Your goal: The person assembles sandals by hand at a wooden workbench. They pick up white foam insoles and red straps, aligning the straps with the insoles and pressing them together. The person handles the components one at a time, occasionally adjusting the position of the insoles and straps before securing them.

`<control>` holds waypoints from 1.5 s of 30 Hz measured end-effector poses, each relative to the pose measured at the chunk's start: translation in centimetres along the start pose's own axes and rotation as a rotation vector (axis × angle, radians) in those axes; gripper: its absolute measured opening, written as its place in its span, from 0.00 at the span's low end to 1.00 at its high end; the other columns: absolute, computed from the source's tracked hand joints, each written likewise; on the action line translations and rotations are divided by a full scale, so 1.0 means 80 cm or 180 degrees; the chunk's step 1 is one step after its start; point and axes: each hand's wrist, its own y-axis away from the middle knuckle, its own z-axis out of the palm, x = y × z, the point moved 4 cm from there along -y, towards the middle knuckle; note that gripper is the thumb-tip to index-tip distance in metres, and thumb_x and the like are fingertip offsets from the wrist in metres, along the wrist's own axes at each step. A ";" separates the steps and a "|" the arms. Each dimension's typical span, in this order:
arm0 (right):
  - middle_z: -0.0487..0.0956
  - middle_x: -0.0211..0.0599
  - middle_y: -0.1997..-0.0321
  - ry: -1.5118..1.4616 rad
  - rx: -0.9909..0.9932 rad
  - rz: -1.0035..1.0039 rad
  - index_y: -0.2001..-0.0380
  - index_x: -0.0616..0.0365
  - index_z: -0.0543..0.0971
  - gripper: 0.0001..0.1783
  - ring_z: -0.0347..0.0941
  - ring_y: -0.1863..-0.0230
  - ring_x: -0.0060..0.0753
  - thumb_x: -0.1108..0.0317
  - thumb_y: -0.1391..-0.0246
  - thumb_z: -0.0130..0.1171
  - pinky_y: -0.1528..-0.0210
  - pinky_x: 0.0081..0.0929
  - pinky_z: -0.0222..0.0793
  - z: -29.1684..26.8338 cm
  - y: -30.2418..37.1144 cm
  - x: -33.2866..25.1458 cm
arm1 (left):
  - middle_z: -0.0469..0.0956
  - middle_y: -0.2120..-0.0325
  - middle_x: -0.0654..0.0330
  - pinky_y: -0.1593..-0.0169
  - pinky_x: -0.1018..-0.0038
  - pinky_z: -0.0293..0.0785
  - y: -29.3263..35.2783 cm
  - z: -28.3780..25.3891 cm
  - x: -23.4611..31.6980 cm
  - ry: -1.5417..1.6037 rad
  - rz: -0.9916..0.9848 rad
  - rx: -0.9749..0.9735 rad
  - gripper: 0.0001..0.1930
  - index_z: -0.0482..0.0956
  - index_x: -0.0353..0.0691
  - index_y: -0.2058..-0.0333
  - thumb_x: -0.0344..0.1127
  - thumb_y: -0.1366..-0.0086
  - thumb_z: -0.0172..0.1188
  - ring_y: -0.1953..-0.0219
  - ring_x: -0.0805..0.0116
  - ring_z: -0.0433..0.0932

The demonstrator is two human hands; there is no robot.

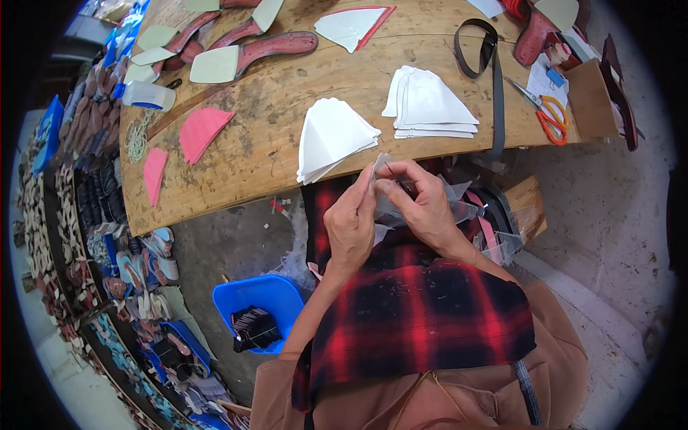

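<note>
My left hand (350,223) pinches a thin pale piece (382,160) just off the table's front edge. Close beside it, the fingertips of my right hand (423,204) are pressed together at the same piece; a thin dark sliver shows between them, too small to name. Crumpled clear plastic film (459,208) shows behind my right hand. Beyond my hands lies a fanned stack of white curved panels (334,137) on the table, with a second stack of white panels (428,104) to its right.
Scissors with orange handles (550,118) and a black strap (497,93) lie at right on the wooden table (265,143). Pink pieces (203,132), a bottle (147,94) and reddish foot-shaped forms (279,46) are at left. A blue bin (269,295) stands below, near racks of shoe forms (86,122).
</note>
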 end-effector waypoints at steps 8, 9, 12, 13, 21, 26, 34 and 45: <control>0.79 0.46 0.66 0.1290 -0.0124 -0.0656 0.63 0.65 0.77 0.10 0.77 0.67 0.47 0.72 0.49 0.60 0.66 0.34 0.71 -0.013 -0.001 -0.020 | 0.81 0.66 0.51 0.61 0.67 0.76 -0.001 0.001 0.014 -0.1180 0.0478 -0.0558 0.14 0.79 0.35 0.52 0.26 0.37 0.57 0.67 0.53 0.80; 0.79 0.45 0.67 0.1279 -0.0147 -0.0549 0.63 0.65 0.77 0.10 0.77 0.67 0.44 0.72 0.49 0.59 0.66 0.33 0.71 -0.015 -0.002 -0.018 | 0.81 0.65 0.50 0.60 0.67 0.76 -0.002 0.002 0.014 -0.1168 0.0500 -0.0609 0.14 0.79 0.35 0.53 0.26 0.37 0.57 0.65 0.53 0.81; 0.79 0.41 0.69 0.0840 -0.0219 -0.0053 0.64 0.65 0.77 0.09 0.76 0.70 0.33 0.72 0.48 0.58 0.68 0.28 0.70 -0.022 -0.004 -0.007 | 0.82 0.62 0.52 0.58 0.72 0.75 -0.004 0.006 0.002 -0.0152 0.0030 -0.0609 0.14 0.79 0.34 0.52 0.28 0.36 0.57 0.62 0.60 0.81; 0.79 0.39 0.70 0.0423 -0.0246 0.0228 0.64 0.65 0.77 0.09 0.75 0.70 0.28 0.71 0.48 0.58 0.68 0.27 0.70 -0.023 -0.003 0.001 | 0.82 0.61 0.54 0.56 0.76 0.74 -0.003 0.007 0.000 0.0707 -0.0754 -0.0650 0.14 0.79 0.32 0.52 0.30 0.34 0.56 0.60 0.69 0.80; 0.81 0.37 0.71 -0.0412 0.0041 0.0525 0.63 0.66 0.77 0.10 0.75 0.74 0.23 0.69 0.43 0.57 0.70 0.26 0.70 -0.019 0.001 0.011 | 0.82 0.63 0.53 0.58 0.75 0.74 -0.007 0.010 -0.002 0.0843 -0.0995 -0.0569 0.14 0.78 0.32 0.51 0.28 0.33 0.54 0.62 0.69 0.80; 0.80 0.49 0.70 0.0525 -0.0048 0.0214 0.63 0.66 0.77 0.10 0.78 0.72 0.41 0.69 0.43 0.57 0.69 0.33 0.70 -0.020 -0.002 0.001 | 0.81 0.64 0.49 0.61 0.70 0.75 -0.008 0.009 0.009 -0.0151 0.0099 -0.0401 0.14 0.78 0.32 0.52 0.27 0.35 0.55 0.63 0.60 0.81; 0.77 0.47 0.73 0.0722 -0.0054 0.0024 0.65 0.64 0.77 0.10 0.76 0.71 0.43 0.70 0.51 0.59 0.68 0.32 0.70 -0.022 -0.007 0.004 | 0.82 0.63 0.54 0.57 0.73 0.75 -0.008 0.006 0.000 0.0387 -0.0360 -0.0580 0.12 0.80 0.31 0.55 0.27 0.36 0.56 0.62 0.66 0.81; 0.75 0.42 0.72 0.1020 -0.0099 -0.1141 0.66 0.62 0.76 0.15 0.75 0.70 0.43 0.77 0.62 0.63 0.68 0.32 0.71 -0.013 0.006 0.009 | 0.79 0.67 0.64 0.62 0.81 0.72 -0.017 0.023 -0.031 0.2186 -0.1932 -0.0529 0.08 0.77 0.33 0.60 0.31 0.34 0.55 0.68 0.81 0.75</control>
